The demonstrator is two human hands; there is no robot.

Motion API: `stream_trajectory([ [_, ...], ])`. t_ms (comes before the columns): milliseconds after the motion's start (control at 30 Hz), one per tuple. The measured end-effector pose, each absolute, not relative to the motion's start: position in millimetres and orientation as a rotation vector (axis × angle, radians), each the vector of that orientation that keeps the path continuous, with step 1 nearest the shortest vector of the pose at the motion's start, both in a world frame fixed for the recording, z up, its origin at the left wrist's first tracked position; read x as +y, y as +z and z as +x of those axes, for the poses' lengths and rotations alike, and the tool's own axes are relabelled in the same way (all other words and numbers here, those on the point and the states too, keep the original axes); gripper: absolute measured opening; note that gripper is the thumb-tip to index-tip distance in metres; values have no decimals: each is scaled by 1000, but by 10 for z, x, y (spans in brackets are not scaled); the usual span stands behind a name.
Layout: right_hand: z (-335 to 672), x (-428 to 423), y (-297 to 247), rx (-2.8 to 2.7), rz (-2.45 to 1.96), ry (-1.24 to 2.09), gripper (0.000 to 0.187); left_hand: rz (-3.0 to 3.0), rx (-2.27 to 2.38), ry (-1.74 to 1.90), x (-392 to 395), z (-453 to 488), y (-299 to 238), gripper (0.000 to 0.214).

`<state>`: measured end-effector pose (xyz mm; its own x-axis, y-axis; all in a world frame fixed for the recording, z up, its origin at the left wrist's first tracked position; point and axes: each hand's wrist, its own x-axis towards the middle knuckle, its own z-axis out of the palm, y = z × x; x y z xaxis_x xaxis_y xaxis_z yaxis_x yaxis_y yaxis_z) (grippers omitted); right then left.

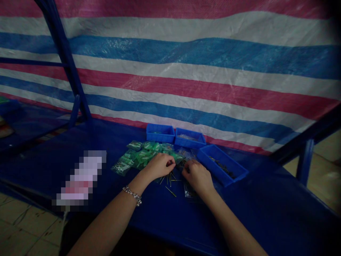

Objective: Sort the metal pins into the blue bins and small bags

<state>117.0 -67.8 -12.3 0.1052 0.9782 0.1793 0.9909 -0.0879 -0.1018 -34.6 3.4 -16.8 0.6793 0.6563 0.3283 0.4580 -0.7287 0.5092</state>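
A striped red, white and blue woven tarp (186, 71) hangs behind the blue-covered bench (160, 217). The left hand (160, 165) and right hand (198, 176) lie palm-down at mid-bench, fingers curled over scattered thin dark pins (170, 191). I cannot tell whether either grip is closed.

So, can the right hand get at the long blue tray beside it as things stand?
Probably yes. The right hand rests on the table close to the long blue tray, which is open on top, and nothing stands between them. The loose pins lie on its other side.
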Motion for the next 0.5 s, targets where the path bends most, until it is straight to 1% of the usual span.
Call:
stream_trajectory([
  [300,1217,-694,-86,-2065,-2156,-37,10,2505,872,681,53,-345,-191,11],
  [500,1176,-688,-96,-2097,-2173,-3,12,2505,865,682,60,-348,-211,12],
])
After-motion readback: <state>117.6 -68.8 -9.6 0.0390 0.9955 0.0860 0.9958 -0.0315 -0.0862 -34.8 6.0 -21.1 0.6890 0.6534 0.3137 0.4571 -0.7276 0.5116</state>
